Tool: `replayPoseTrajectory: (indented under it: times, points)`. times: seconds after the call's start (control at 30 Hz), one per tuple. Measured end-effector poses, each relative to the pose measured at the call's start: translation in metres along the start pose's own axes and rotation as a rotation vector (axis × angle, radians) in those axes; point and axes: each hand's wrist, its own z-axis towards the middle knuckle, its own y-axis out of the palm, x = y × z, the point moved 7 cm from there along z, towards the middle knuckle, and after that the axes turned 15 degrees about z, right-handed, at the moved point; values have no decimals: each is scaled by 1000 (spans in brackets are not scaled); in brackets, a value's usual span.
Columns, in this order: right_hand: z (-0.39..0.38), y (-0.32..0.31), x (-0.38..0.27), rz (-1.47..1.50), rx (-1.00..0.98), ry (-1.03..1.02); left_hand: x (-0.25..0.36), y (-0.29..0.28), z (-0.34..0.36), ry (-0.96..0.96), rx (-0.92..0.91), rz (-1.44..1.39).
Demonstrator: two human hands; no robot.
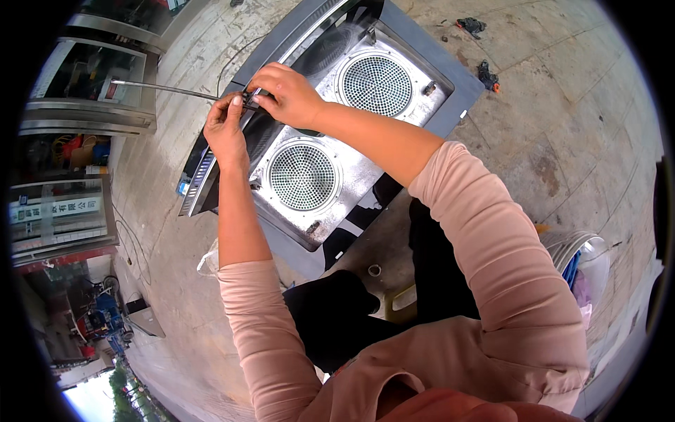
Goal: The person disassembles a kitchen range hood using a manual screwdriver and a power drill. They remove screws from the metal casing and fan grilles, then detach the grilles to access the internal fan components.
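Observation:
A grey range hood (453, 105) lies in front of me, its silvery inner panel facing up. Two round perforated filter covers, one far (377, 84) and one near (302, 176), are set in that panel. Over the hood's left edge, both my hands meet at a long thin metal rod (165, 88) that sticks out to the left. My left hand (228, 133) pinches the rod between thumb and fingers close to its right end. My right hand (287, 95) is closed with bent fingers at a small dark part there; that part is mostly hidden by the fingers.
At the right stands a whitish bucket (594, 264) with blue and purple things inside. Two small black-and-orange objects (485, 74) lie on the paved floor at the far right. Glass-fronted metal cabinets (88, 77) line the left side. A thin cable (133, 239) runs over the floor.

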Motion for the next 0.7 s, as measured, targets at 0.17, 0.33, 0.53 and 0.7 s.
replayPoseTrajectory:
  times: [0.17,0.33,0.53,0.7]
  points:
    - [-84,-12,37,-66,-205,494,8,5,11,8,-2,-96]
    - [-126,0,62,458,-222,863,2,0,11,-14,-20,-122]
    - [-128,-60,3,480,-76,867,-11,-16,12,-66,-91,-415]
    - [-187,-162,-23,288,7,835,-19,-26,21,-137,-16,-732]
